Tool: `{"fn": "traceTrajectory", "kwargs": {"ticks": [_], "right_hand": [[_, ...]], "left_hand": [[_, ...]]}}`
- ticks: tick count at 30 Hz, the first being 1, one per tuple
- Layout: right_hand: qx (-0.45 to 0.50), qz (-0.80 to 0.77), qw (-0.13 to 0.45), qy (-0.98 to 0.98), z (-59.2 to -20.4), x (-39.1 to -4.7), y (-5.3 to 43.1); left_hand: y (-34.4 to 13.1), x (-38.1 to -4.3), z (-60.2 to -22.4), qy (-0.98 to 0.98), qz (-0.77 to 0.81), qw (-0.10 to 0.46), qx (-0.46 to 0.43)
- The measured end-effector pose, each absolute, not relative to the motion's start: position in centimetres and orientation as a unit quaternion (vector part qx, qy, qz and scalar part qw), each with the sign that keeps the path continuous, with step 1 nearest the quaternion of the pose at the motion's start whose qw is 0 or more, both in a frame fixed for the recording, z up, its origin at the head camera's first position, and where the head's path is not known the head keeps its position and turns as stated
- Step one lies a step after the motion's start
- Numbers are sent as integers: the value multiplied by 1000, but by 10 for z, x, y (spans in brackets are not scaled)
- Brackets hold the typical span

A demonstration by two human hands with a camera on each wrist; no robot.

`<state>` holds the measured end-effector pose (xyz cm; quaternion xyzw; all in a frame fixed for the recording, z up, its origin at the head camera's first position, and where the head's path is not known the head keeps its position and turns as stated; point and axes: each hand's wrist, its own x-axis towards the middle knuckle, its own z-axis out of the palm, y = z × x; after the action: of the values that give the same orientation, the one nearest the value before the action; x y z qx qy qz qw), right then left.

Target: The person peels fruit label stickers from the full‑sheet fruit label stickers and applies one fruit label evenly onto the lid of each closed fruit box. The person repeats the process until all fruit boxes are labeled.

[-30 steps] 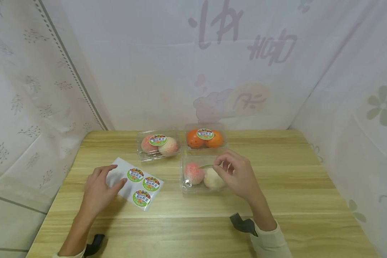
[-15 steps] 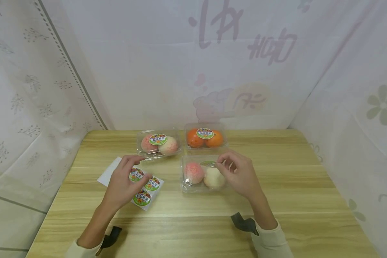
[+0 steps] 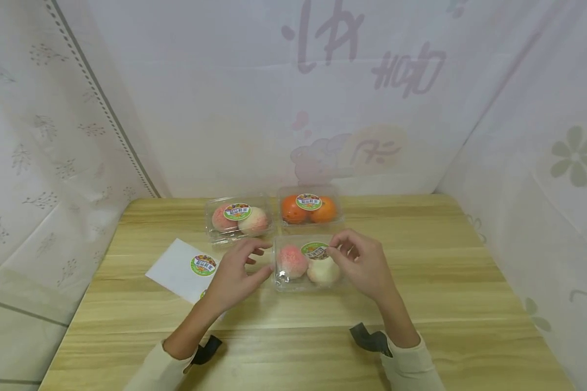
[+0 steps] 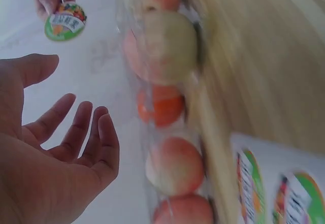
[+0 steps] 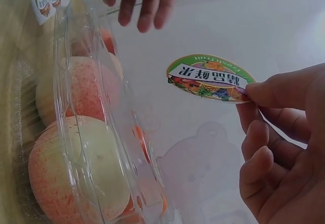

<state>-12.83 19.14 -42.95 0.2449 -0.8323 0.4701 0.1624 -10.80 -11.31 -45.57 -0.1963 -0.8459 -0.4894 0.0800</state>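
Between thumb and index finger, my right hand (image 3: 364,266) pinches the edge of an oval fruit sticker (image 5: 208,79), green-rimmed with printed characters. It hovers over a clear plastic box (image 3: 298,286) that has a pink peach (image 3: 292,260) and a paler peach (image 3: 323,272) inside. In the head view the sticker's print looks upside down. My left hand (image 3: 237,277), fingers loosely bent and holding nothing, is at the box's left end. Below its wrist side lies a white sticker sheet (image 3: 171,269), partly covered by that hand and forearm; one whole sticker (image 3: 203,265) shows on it.
Behind stand two more clear boxes: one (image 3: 212,239) with two peaches, another (image 3: 285,191) with orange fruits, each bearing an oval sticker on its lid. Dark straps (image 3: 207,350) hang at both wrists. A pale printed cloth (image 3: 215,108) rises behind the wooden table (image 3: 445,304).
My left hand has moved right, from the sticker sheet across to the peach box. The sticker in my right hand has tilted so its printed face shows; the right hand has barely moved.
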Motion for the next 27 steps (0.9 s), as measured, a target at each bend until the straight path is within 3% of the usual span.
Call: {"fn": "traceTrajectory", "kwargs": {"ticks": [13, 27], "right_hand": [[246, 500, 134, -820, -425, -124, 180], [264, 492, 135, -819, -427, -124, 178]], "left_hand": [[-68, -126, -431, -819, -499, 79, -272], [-54, -132, -426, -802, -505, 115, -296]]}}
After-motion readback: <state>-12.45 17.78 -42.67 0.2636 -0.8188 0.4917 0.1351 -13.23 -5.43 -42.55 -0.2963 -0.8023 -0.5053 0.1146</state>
